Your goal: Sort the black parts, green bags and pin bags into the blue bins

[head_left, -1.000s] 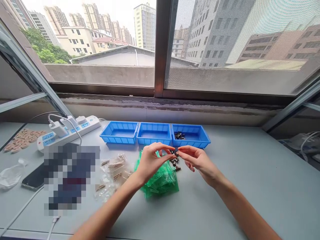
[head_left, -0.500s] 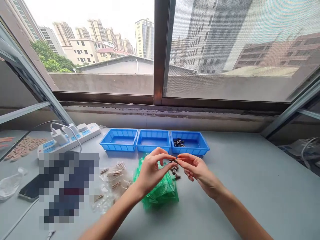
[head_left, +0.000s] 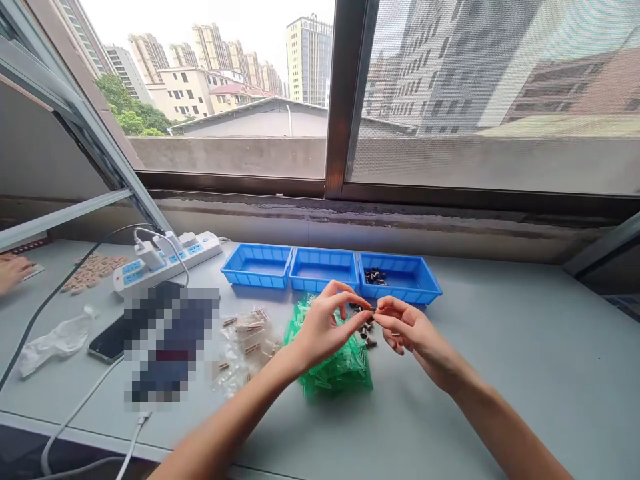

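My left hand (head_left: pixel 327 323) and my right hand (head_left: pixel 413 328) meet fingertip to fingertip over the table, each in a pinch. Between the fingertips is a small dark piece, too small to make out. Just below and behind them lie several dark metal parts (head_left: pixel 371 343), partly hidden by my fingers. Green clear plastic pieces (head_left: pixel 340 373) are heaped under my left hand. To the left of that heap, small clear bags (head_left: pixel 253 340) hold thin brownish pieces. More dark parts (head_left: pixel 375 276) sit in the left end of the right blue tray (head_left: pixel 410 287).
Two other blue trays (head_left: pixel 256 279) (head_left: pixel 324 283) stand left of it, below the window. A white power strip (head_left: pixel 167 263), cables, a phone (head_left: pixel 107 340), a pixelated dark object, crumpled plastic (head_left: pixel 60 337) and tan pieces (head_left: pixel 95 270) lie left. Another person's hand (head_left: pixel 13 270) shows at the far left.
The view has shifted, so the table and trays appear further right and slightly higher. My hands remain together in a pinch. More of the other person's hand shows at the left edge.
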Demonstrator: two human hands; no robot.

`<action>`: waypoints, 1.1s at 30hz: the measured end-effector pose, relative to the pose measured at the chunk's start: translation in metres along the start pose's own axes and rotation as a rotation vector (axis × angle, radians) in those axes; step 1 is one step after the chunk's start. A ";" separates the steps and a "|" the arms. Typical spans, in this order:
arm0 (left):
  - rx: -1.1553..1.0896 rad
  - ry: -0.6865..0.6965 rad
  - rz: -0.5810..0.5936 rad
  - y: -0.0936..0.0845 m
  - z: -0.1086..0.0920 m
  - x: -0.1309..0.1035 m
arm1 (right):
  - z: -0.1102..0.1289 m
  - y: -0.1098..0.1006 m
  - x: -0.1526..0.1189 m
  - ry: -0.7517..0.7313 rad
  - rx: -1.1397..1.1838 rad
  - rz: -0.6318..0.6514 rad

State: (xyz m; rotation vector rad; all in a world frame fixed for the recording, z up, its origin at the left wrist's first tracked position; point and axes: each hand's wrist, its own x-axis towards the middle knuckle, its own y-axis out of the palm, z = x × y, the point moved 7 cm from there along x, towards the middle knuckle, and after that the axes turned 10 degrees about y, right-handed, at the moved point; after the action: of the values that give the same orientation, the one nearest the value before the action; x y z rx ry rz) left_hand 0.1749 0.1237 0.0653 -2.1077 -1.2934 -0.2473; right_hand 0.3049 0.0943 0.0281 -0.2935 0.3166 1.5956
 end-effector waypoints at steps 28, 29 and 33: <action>-0.172 -0.145 -0.294 -0.027 0.008 0.004 | 0.002 -0.058 0.016 -0.158 0.054 -0.378; -0.230 -0.203 -0.274 -0.024 0.012 0.003 | 0.003 -0.060 0.015 -0.171 0.045 -0.397; -0.399 -0.382 -0.222 -0.015 0.021 0.001 | 0.005 -0.062 0.014 -0.214 -0.003 -0.430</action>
State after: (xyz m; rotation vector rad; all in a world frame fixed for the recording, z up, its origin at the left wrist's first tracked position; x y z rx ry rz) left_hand 0.1594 0.1420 0.0557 -2.4240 -1.8335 -0.2161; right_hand 0.3662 0.1120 0.0258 -0.1756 0.0768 1.1892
